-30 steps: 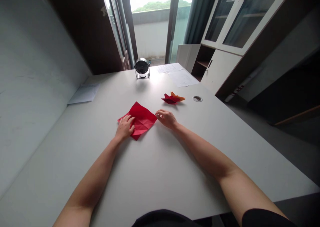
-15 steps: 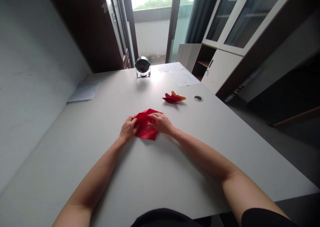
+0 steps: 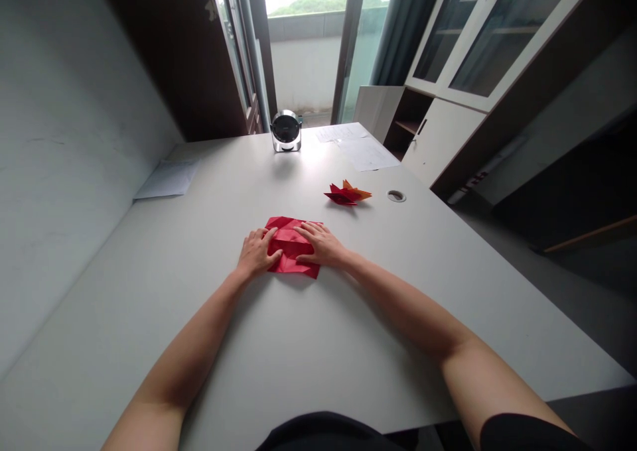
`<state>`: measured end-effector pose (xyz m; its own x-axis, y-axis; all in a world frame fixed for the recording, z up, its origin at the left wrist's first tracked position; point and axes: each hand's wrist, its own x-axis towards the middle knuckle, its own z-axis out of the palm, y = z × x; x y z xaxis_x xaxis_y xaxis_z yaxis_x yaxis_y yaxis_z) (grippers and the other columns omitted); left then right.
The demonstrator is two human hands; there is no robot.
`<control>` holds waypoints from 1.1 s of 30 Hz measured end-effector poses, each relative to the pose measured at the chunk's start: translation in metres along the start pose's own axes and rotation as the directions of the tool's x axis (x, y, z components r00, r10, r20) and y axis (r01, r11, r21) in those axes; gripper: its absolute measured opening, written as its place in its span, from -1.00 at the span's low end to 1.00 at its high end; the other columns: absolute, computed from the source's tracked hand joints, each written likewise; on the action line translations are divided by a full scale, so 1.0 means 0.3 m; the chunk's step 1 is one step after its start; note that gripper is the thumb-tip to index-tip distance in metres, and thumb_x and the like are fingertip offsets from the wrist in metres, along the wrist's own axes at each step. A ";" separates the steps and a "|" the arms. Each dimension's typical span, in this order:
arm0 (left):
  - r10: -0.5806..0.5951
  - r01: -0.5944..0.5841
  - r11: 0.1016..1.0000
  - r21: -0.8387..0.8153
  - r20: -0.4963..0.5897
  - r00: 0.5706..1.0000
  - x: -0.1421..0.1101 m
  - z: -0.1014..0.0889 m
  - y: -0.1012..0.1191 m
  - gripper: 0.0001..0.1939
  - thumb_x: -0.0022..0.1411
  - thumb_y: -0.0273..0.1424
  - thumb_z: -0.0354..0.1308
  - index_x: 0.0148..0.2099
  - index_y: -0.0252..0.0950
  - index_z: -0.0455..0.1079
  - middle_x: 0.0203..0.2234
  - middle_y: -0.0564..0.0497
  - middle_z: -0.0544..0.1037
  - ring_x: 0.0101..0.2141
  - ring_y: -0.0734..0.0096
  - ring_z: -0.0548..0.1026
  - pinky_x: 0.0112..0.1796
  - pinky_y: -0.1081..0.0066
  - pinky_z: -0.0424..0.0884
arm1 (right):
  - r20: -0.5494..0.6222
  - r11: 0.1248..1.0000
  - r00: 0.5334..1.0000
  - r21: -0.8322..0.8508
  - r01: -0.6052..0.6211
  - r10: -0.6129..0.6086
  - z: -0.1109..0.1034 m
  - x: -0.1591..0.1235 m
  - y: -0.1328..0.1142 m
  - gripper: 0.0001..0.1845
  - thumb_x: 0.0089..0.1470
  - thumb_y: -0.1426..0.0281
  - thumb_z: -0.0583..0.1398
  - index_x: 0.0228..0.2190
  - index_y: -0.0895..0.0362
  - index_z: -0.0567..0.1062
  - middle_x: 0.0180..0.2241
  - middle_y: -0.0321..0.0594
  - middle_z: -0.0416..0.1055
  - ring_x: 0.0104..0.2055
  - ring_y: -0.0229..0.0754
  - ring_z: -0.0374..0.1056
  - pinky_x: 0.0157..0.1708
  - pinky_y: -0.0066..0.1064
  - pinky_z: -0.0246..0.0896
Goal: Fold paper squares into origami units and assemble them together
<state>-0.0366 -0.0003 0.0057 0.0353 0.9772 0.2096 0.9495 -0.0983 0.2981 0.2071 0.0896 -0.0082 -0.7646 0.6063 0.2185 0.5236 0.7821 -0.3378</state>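
A creased sheet of red paper (image 3: pixel 288 247) lies on the white table (image 3: pixel 308 345) in front of me. On its left edge rests my left hand (image 3: pixel 257 250), thumb apart from the fingers and pointing inward. My right hand (image 3: pixel 321 242) lies over the right part of the sheet, fingers stretched out and thumb spread. Both hands are open and press the paper down; parts of its two sides are hidden under them. Beyond the right hand sit folded paper shapes, a red one (image 3: pixel 341 195) and an orange one (image 3: pixel 359 190) touching each other.
A round device on a silver stand (image 3: pixel 286 131) is at the table's far edge. White papers (image 3: pixel 368 154) lie at the back right, others (image 3: pixel 168 178) against the left wall. A cable hole (image 3: pixel 396 196) is set in the tabletop. A white cabinet (image 3: pixel 442 132) stands at the right.
The red paper, its edges raised before, now lies flatter and more spread out. My left hand has loosened from a pinch on its edge and flattened; the right thumb has shifted slightly down.
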 end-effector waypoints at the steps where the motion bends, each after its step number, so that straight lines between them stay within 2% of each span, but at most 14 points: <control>1: -0.006 0.006 1.000 0.004 -0.002 1.000 0.001 0.000 -0.002 -0.34 0.21 -0.13 0.20 0.32 -0.11 0.23 0.06 -0.16 0.41 0.05 -0.03 0.33 0.06 0.07 0.27 | -0.004 1.000 1.000 0.008 0.013 -0.013 -0.005 0.000 -0.002 -0.02 0.03 -0.08 0.31 0.34 -0.01 0.15 0.34 -0.03 0.10 0.37 0.19 0.01 0.31 0.07 -0.07; 6: -0.032 0.031 0.999 -0.019 -0.040 0.999 0.002 0.000 -0.011 -0.59 0.24 -0.17 0.19 0.11 -0.12 0.43 -0.05 -0.12 0.44 -0.01 0.03 0.35 0.06 0.10 0.27 | -0.068 0.999 0.997 0.039 0.029 -0.026 -0.019 0.006 -0.007 -0.21 0.07 0.09 0.35 0.26 -0.01 0.29 0.19 -0.09 0.35 0.23 0.08 0.23 0.22 -0.06 0.09; 10: -0.046 0.039 0.996 -0.075 -0.082 0.996 0.002 -0.006 -0.017 -0.78 0.24 -0.26 0.19 -0.07 -0.15 0.48 -0.06 -0.10 0.46 -0.01 0.06 0.36 0.08 0.11 0.28 | -0.099 0.997 0.995 0.064 0.037 -0.031 -0.021 0.014 0.009 -0.58 0.12 0.24 0.33 0.02 0.01 0.51 0.02 -0.13 0.49 0.09 -0.01 0.35 0.11 -0.17 0.19; 13: -0.036 0.021 0.991 -0.131 -0.114 0.993 0.004 -0.008 -0.025 -0.89 0.25 -0.35 0.16 -0.17 -0.18 0.47 -0.07 -0.08 0.48 -0.03 0.11 0.40 0.08 0.12 0.29 | -0.139 0.992 0.990 0.116 0.055 -0.039 -0.018 0.019 0.025 -0.84 0.19 0.32 0.26 -0.17 0.05 0.58 -0.11 -0.15 0.54 -0.02 -0.07 0.40 0.04 -0.25 0.22; 16: -0.011 -0.034 0.975 -0.222 -0.198 0.980 0.006 -0.007 -0.030 -0.95 0.26 -0.40 0.15 -0.24 -0.20 0.43 -0.16 -0.07 0.52 -0.09 0.14 0.45 0.07 0.11 0.30 | -0.214 0.975 0.977 0.221 0.021 0.027 -0.014 0.021 0.037 -0.85 0.21 0.34 0.22 -0.30 0.09 0.59 -0.29 -0.18 0.55 -0.20 -0.10 0.42 -0.10 -0.30 0.25; 19: -0.025 -0.085 0.920 -0.382 -0.275 0.961 0.003 -0.007 -0.021 -0.92 0.29 -0.35 0.15 -0.26 -0.22 0.42 -0.26 -0.06 0.55 -0.16 0.19 0.50 -0.01 0.16 0.36 | -0.252 0.907 0.954 0.420 -0.042 0.160 -0.012 0.019 0.041 -0.80 0.19 0.28 0.20 -0.34 0.12 0.59 -0.42 -0.24 0.51 -0.38 -0.16 0.37 -0.29 -0.35 0.24; 22: -0.117 -0.062 0.800 -0.596 -0.257 0.959 -0.009 -0.012 0.000 -0.82 0.30 -0.24 0.18 -0.25 -0.24 0.40 -0.31 -0.03 0.57 -0.28 0.29 0.53 -0.21 0.32 0.44 | -0.270 0.771 0.926 0.636 -0.035 0.265 -0.011 0.018 0.036 -0.74 0.17 0.20 0.21 -0.32 0.13 0.58 -0.44 -0.26 0.50 -0.42 -0.17 0.36 -0.36 -0.36 0.26; 26: -0.229 -0.002 0.536 -0.844 -0.148 0.962 -0.021 -0.018 0.028 -0.68 0.22 -0.14 0.27 -0.13 -0.25 0.38 -0.34 -0.02 0.56 -0.38 0.36 0.53 -0.41 0.45 0.43 | -0.277 0.591 0.889 0.807 0.009 0.366 -0.009 0.024 0.032 -0.71 0.11 0.14 0.26 -0.31 0.12 0.57 -0.40 -0.23 0.52 -0.36 -0.12 0.41 -0.34 -0.33 0.33; 28: -0.258 0.023 0.376 -0.926 -0.081 0.963 -0.018 -0.012 0.036 -0.56 0.16 -0.13 0.32 -0.01 -0.25 0.36 -0.27 -0.05 0.57 -0.33 0.31 0.56 -0.39 0.42 0.47 | -0.261 0.510 0.873 0.860 0.016 0.412 -0.006 0.029 0.035 -0.69 0.09 0.14 0.28 -0.26 0.11 0.58 -0.33 -0.20 0.55 -0.30 -0.09 0.44 -0.30 -0.30 0.37; 30: -0.276 0.064 0.254 -0.965 -0.009 0.961 -0.011 0.000 0.038 -0.47 0.10 -0.14 0.37 0.03 -0.29 0.38 -0.20 -0.10 0.59 -0.26 0.23 0.58 -0.29 0.33 0.52 | -0.237 0.448 0.866 0.894 0.017 0.439 -0.002 0.033 0.039 -0.67 0.07 0.14 0.29 -0.21 0.11 0.59 -0.27 -0.18 0.56 -0.24 -0.06 0.46 -0.24 -0.26 0.39; 33: -0.290 0.134 0.196 -0.971 0.073 0.954 0.000 0.025 0.033 -0.47 0.03 -0.12 0.42 -0.06 -0.37 0.48 -0.21 -0.14 0.62 -0.20 0.15 0.57 -0.16 0.22 0.51 | -0.202 0.408 0.865 0.913 -0.004 0.460 -0.001 0.035 0.041 -0.65 0.05 0.13 0.31 -0.22 0.12 0.59 -0.27 -0.18 0.57 -0.22 -0.04 0.46 -0.22 -0.24 0.40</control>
<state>-0.0250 0.0001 0.0016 -0.2190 0.9747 0.0452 -0.1118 -0.0711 0.9912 0.2056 0.1055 -0.0098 -0.3442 0.9131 0.2187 -0.1266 0.1857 -0.9744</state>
